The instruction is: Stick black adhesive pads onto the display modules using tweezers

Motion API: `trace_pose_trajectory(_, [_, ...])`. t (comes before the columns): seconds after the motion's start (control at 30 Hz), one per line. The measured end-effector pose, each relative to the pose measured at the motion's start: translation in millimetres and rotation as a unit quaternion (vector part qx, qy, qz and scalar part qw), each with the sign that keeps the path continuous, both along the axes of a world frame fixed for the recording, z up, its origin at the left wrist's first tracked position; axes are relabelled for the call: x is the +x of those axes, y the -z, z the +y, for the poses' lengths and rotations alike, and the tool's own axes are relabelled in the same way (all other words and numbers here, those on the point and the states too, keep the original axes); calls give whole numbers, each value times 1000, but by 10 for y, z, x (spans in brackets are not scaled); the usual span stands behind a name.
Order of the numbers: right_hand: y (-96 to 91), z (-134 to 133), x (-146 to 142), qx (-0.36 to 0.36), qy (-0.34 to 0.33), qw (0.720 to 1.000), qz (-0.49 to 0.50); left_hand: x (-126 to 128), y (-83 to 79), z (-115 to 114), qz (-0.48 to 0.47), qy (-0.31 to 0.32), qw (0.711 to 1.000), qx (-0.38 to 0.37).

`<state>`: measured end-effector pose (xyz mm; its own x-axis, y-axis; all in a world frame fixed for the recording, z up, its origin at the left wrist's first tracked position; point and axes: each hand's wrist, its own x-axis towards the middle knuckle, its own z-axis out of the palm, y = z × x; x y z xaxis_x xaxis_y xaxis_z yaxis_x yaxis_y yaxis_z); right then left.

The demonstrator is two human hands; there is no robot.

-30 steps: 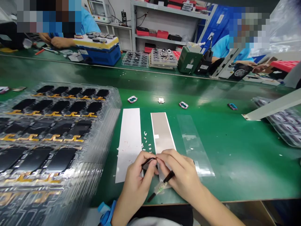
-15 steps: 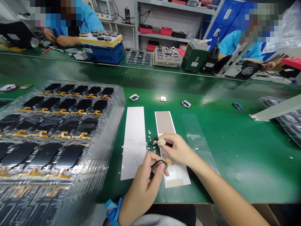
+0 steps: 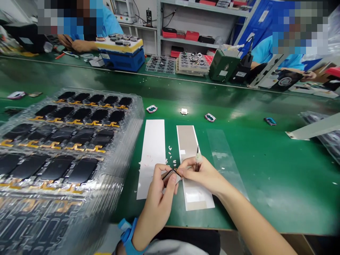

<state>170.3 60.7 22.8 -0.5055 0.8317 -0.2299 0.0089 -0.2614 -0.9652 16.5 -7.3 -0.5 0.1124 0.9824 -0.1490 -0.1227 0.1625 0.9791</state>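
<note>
My left hand (image 3: pixel 156 198) is closed around a small display screen (image 3: pixel 175 176) with a black edge and a pale back, held tilted above the bench. My right hand (image 3: pixel 205 175) grips tweezers (image 3: pixel 198 163) wrapped in pale material, their dark tips pointing up. Its thumb and forefinger meet at the screen's upper right edge, by an orange flex cable partly hidden by the fingers. Beneath the hands lies a white strip with a grey-beige liner (image 3: pixel 186 136). A plain white paper strip (image 3: pixel 154 138) is to its left, with small white scraps (image 3: pixel 170 153) between them.
Stacked clear trays (image 3: pixel 127 131) of black screens fill the left side. A clear film strip (image 3: pixel 220 152) lies to the right. Small watch-like frames (image 3: pixel 210 117) sit farther back. A white post (image 3: pixel 313 125) stands at right. Two co-workers in blue sit across the bench.
My right hand's fingers have come to the screen's edge, and the tweezers have swung from lying sideways to pointing up. My left hand has shifted slightly left and up with the screen.
</note>
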Motion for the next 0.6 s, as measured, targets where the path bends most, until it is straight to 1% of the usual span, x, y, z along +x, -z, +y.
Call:
trace_pose_trajectory(0.13, [19,-29,13,-5,-4,1000,-4,-23,-12,-12,5,20,1000,-11])
trace_pose_trajectory(0.2, [19,-48,20,17,13,1000,-22,-37,-7,-25,6,28,1000,-13])
trace_pose_trajectory(0.3, [6,-70,22,73,35,995,-54,-39,4,-34,-3,37,999,-10])
trace_pose_trajectory(0.43, [-15,-92,7,123,52,989,-69,-20,22,-19,-9,29,999,-14])
trace_pose_trajectory(0.53, [-17,-119,-10,139,65,985,-83,-16,46,-16,-15,19,1000,-7])
trace_pose_trajectory(0.6, [-10,-141,-20,131,62,986,-83,-17,60,-20,-17,15,1000,-3])
